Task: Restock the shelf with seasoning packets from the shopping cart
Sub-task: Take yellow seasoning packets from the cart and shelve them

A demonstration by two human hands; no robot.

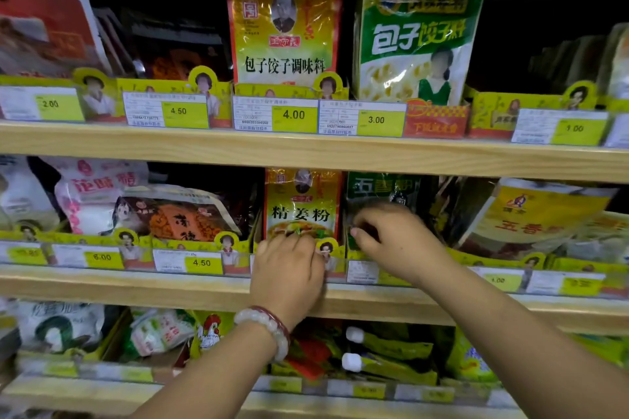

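On the middle shelf (136,286) a yellow-and-red ginger powder packet (301,204) stands upright in its display box. My left hand (287,269), with bead bracelets on the wrist, reaches up to the packet's lower edge, and its curled fingers grip the bottom of the packet. Just to the right stands a dark green seasoning packet (377,187). My right hand (398,238) covers its lower half, fingers curled round it and thumb at its left edge. The right hand is slightly blurred. The shopping cart is out of view.
Yellow display boxes with price tags (200,262) line each wooden shelf. The upper shelf (306,150) holds tall yellow (284,27) and green (418,34) dumpling seasoning packets. Leaning yellow five-spice packets (531,214) sit right of my hands. The lower shelf (204,333) has mixed packets.
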